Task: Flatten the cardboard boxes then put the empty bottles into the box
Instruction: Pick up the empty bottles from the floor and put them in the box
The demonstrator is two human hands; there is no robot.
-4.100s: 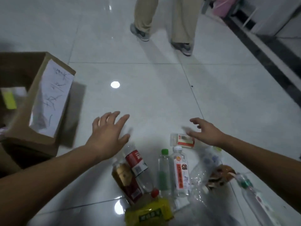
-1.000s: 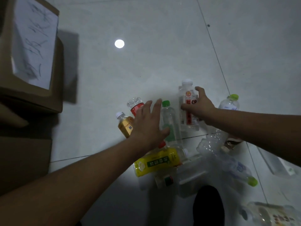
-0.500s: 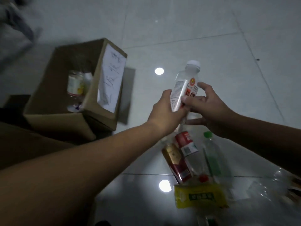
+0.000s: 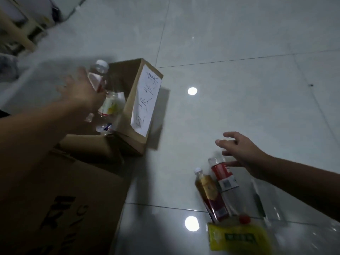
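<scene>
My left hand (image 4: 81, 92) holds a clear bottle with a white cap and red label (image 4: 97, 76) over the open cardboard box (image 4: 136, 115). A white sheet with handwriting covers the box's right side. Other bottles (image 4: 108, 107) lie inside it. My right hand (image 4: 241, 153) hovers with fingers spread just above the bottles on the floor: a red-labelled clear one (image 4: 223, 175), an amber one (image 4: 209, 192) and a yellow-labelled one (image 4: 237, 236). A flattened cardboard box (image 4: 60, 199) lies at the lower left.
The floor is glossy grey tile with bright ceiling-light reflections (image 4: 192, 91). More clear bottles (image 4: 265, 201), blurred, lie under my right forearm. Pale furniture legs (image 4: 24, 37) stand at the top left.
My left hand has carried the white-capped bottle leftward from in front of me to above the box. My right hand has let go of it and dropped toward the floor bottles.
</scene>
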